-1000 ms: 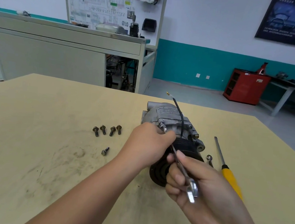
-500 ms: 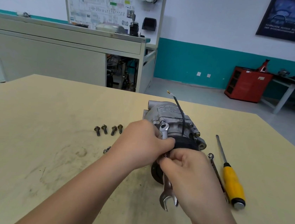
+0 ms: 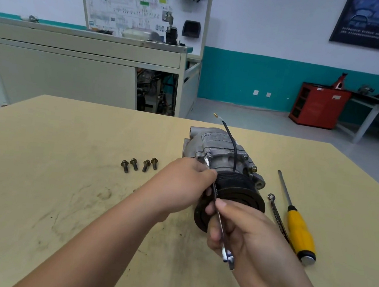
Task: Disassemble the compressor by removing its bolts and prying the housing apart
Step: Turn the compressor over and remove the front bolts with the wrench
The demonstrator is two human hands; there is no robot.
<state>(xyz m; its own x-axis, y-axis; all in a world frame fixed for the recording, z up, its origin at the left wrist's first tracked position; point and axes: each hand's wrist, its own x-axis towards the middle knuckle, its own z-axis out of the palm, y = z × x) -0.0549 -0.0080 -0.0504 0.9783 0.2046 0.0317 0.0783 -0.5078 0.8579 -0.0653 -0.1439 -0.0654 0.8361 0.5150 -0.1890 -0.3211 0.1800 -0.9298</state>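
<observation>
Four bolts (image 3: 138, 166) lie in a short row on the surface (image 3: 38, 173), well to the left of the compressor, heads away from the person.

The left hand (image 3: 179, 184) reaches in against the compressor's left side. Its fingers curl toward the housing and the upper part of the wrench, but they are hidden behind the hand, so I cannot tell what this grip closes on.

The compressor (image 3: 224, 156) lies on its side near the middle of the surface. Its long axis runs from far to near, with the black pulley end facing the person and turned slightly right. A black wire (image 3: 231, 141) rises from its top and leans away to the left.

The wrench (image 3: 217, 213) sits with its far end on a fastener at the compressor's upper left flange. Its shaft slants toward the person in front of the pulley.

The right hand (image 3: 245, 241), in front of the compressor, holds the wrench's near half, thumb pressed along the shaft.

Right of the compressor lies a thin spanner (image 3: 277, 214). Beyond it lies a screwdriver (image 3: 299, 229), yellow handle nearest the person.
</observation>
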